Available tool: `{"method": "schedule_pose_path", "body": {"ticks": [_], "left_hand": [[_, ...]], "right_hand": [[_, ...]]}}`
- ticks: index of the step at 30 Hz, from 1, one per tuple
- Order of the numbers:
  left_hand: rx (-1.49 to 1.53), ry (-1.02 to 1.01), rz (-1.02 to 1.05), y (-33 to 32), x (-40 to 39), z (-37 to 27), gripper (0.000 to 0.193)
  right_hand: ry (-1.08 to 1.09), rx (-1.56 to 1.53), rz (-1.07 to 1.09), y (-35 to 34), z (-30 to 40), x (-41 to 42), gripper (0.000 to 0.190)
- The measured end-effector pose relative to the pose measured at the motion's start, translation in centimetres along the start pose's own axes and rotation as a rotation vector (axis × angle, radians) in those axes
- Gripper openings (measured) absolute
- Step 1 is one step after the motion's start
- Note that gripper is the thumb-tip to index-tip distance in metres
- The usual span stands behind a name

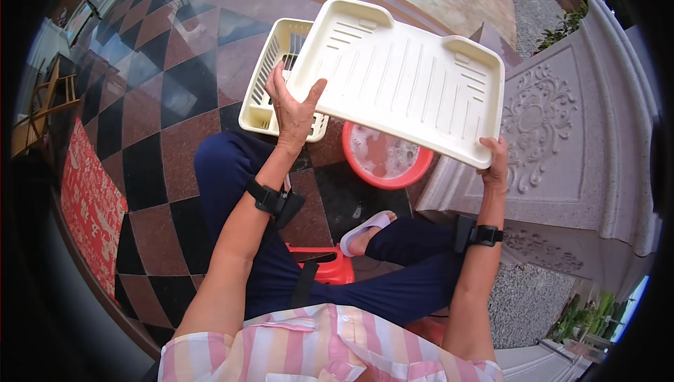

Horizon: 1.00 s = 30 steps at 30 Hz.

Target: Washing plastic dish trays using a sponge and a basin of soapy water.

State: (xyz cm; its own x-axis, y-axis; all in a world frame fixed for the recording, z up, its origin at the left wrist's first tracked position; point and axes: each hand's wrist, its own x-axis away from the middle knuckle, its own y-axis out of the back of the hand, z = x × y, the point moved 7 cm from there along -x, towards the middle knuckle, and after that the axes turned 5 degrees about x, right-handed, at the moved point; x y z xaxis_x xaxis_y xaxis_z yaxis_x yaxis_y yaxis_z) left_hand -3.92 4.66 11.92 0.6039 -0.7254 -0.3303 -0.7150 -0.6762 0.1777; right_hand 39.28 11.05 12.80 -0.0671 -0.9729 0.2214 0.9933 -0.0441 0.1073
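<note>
A cream plastic drip tray [397, 84] with raised ribs is held up in front of me, tilted, between both hands. My left hand [296, 105] is at its left end, with the thumb over the rim and the other fingers raised. At the lower right corner, my right hand [495, 161] grips the edge. Below the tray stands a red plastic basin [419, 174] of soapy water, partly covered by it. A cream slotted dish rack [258, 87] sits on the floor behind my left hand, its right part hidden by the tray.
A carved stone pillar base [542, 118] rises close on the right. Under me is a red plastic stool [337, 271] on the checkered tile floor [145, 182]. A red patterned mat [92, 208] lies at left, near a wooden chair [50, 103]. Steps lead down ahead.
</note>
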Motion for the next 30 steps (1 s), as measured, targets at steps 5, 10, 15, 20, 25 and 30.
{"method": "schedule_pose_path", "body": {"ticks": [5, 10, 15, 20, 25, 30], "left_hand": [[0.968, 0.663, 0.322, -1.2, 0.0, 3.1, 0.054], [0.689, 0.794, 0.462, -1.3, 2.1, 3.5, 0.054], [0.725, 0.709, 0.367, -1.6, 2.0, 3.6, 0.056], [0.652, 0.594, 0.398, -2.6, 2.1, 3.0, 0.058], [0.649, 0.544, 0.491, -3.7, 2.9, 1.2, 0.062], [0.665, 0.457, 0.511, -4.6, 3.7, -2.4, 0.06]], "right_hand": [[0.021, -0.045, 0.005, -0.4, -0.1, 0.0, 0.035], [-0.152, -0.168, -0.406, 2.6, -2.8, -1.3, 0.028], [0.286, 0.025, -0.739, 5.6, -0.4, -1.7, 0.025], [0.093, -0.466, -0.414, -7.5, 6.4, 1.7, 0.02], [0.115, -0.331, 0.173, -20.3, 4.9, 1.5, 0.024], [0.285, -0.082, 0.012, -24.3, 4.8, 0.5, 0.029]]}}
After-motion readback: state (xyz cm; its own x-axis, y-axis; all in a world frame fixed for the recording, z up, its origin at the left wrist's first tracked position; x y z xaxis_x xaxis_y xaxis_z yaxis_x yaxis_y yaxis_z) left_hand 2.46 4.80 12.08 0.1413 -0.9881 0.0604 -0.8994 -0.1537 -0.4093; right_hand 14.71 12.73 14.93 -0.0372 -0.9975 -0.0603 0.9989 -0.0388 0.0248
